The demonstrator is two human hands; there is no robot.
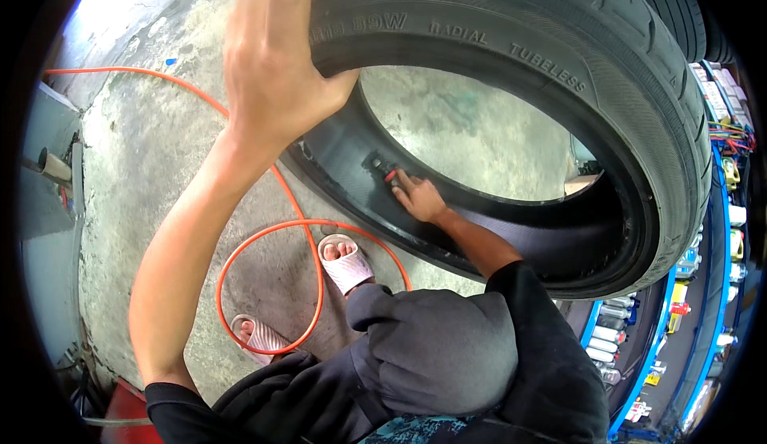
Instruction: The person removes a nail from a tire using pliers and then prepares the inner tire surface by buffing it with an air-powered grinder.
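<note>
A large black car tyre (511, 36) is held up before me, tilted so that its hollow inside faces me. My left hand (280, 60) grips its upper left side, the thumb over the inner edge and the fingertips cut off by the frame. My right hand (419, 199) reaches inside, with its fingers closed on a small tool (391, 175) that has a red part and a metal end. The tool's end touches the inner wall at a darker, shiny patch (372, 159). The fingers hide much of the tool, so its exact kind is unclear.
An orange hose (220, 284) loops over the concrete floor (160, 204) around my sandalled feet. Blue-edged shelves (655, 332) with bottles stand at the right, below more tyres (667, 4). A grey cabinet (49, 260) stands at the left; a red object (132, 412) sits lower left.
</note>
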